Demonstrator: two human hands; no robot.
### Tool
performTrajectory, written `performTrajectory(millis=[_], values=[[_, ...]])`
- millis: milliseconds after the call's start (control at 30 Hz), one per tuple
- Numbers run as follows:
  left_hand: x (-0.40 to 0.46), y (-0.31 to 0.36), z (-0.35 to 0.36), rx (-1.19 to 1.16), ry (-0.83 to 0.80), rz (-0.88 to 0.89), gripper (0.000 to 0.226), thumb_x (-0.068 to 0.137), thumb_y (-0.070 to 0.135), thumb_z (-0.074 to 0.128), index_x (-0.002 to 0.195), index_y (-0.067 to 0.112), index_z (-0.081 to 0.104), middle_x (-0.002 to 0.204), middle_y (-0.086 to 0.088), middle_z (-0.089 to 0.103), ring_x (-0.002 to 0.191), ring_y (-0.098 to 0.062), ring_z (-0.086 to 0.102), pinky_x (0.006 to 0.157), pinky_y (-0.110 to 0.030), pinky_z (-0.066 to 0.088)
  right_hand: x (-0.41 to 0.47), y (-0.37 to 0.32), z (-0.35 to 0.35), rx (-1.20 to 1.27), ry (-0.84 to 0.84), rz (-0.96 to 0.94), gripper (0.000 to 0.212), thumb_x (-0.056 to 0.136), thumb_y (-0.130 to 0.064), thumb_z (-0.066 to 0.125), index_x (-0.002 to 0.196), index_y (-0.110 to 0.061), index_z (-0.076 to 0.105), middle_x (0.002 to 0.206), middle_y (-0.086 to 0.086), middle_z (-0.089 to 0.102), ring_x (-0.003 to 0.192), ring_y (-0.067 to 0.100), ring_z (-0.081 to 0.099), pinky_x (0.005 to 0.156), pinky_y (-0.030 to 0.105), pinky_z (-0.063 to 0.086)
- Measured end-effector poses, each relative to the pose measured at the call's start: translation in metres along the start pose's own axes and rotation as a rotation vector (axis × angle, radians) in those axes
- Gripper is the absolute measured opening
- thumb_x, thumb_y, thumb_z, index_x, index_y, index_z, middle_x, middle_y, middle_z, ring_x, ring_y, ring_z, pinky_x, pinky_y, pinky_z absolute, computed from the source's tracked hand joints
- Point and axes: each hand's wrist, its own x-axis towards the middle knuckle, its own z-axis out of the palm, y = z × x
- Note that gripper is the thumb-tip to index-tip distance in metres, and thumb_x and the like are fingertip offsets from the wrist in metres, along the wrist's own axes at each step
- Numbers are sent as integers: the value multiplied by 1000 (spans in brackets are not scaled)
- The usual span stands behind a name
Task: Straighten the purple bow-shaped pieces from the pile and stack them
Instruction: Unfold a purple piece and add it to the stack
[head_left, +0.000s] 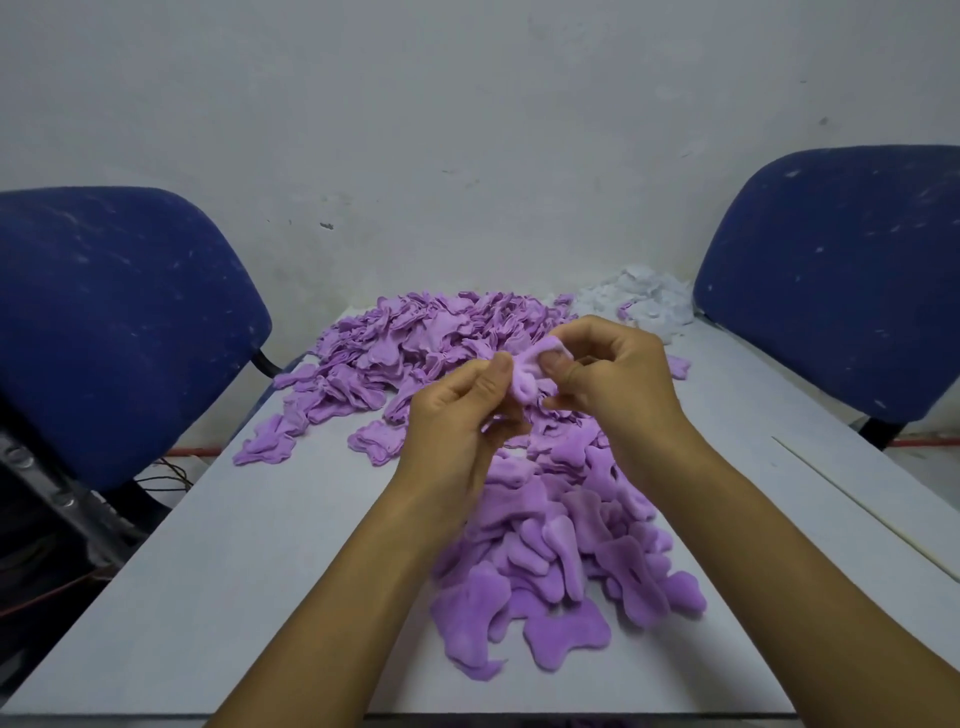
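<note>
Sitting on a grey table (218, 545) running away toward a white wall (467, 130), with bare tabletop lying open along the left side and a narrower bare strip showing at right beyond a pale seam. Flanking the table: a blue chair (114, 332) at left and a second blue chair (841, 270) at right, both close to the table edges. Spreading from the far end down the middle toward the near edge: a purple pile (561, 551), with a small white heap (644, 296) lying at the far right corner. Reaching in from the near edge with both forearms converging above the pile. Pinching a crumpled piece (527, 371) between both hands, raised above the pile's middle: left hand (462, 415) clamping its lower left part with thumb against curled fingers, right hand (613, 369) gripping its upper right end, thumb on top. Running roughly lower left to upper right, though bunched, so its exact outline being hard to tell.
</note>
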Motion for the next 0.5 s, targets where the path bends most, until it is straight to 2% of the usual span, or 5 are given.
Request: performTrajectory(millis=[100, 267, 333, 400, 500], values=[[2, 1, 1, 34, 1, -3, 31, 80, 37, 59, 66, 14, 73, 72, -5, 69, 61, -13, 58, 60, -23, 50, 0, -1, 3, 26, -4, -5, 23, 88, 5, 65, 76, -14, 70, 59, -4, 66, 56, 9, 63, 53, 21, 53], [-7, -4, 12, -6, -267, -235, 44, 85, 51, 51, 68, 10, 55, 62, -4, 51, 52, -13, 40, 47, -23, 33, 0, -2, -3, -87, 73, -37, 35, 86, 5, 67, 67, -23, 70, 57, -6, 65, 57, 11, 61, 56, 27, 56], [-7, -1, 11, -18, -304, -255, 43, 86, 51, 50, 65, 13, 51, 59, -1, 45, 52, -13, 35, 47, -24, 26, -1, -3, -7, -85, 81, -47, 36, 85, 6, 67, 66, -24, 70, 58, -4, 65, 58, 12, 62, 56, 29, 58], [-7, 1, 10, -9, -239, -222, 38, 84, 45, 54, 60, 16, 54, 58, 1, 45, 53, -12, 37, 48, -24, 28, -1, -4, -8, -81, 80, -44, 33, 86, 7, 67, 69, -21, 71, 58, -4, 65, 57, 11, 62, 53, 30, 58], [-8, -3, 6, -39, -55, -187, 23, 79, 32, 62, 60, 19, 64, 64, 2, 52, 58, -9, 43, 50, -18, 38, -2, -5, -8, -40, 26, -31, 29, 87, 7, 65, 71, -17, 70, 59, -1, 66, 55, 8, 62, 51, 21, 53]])
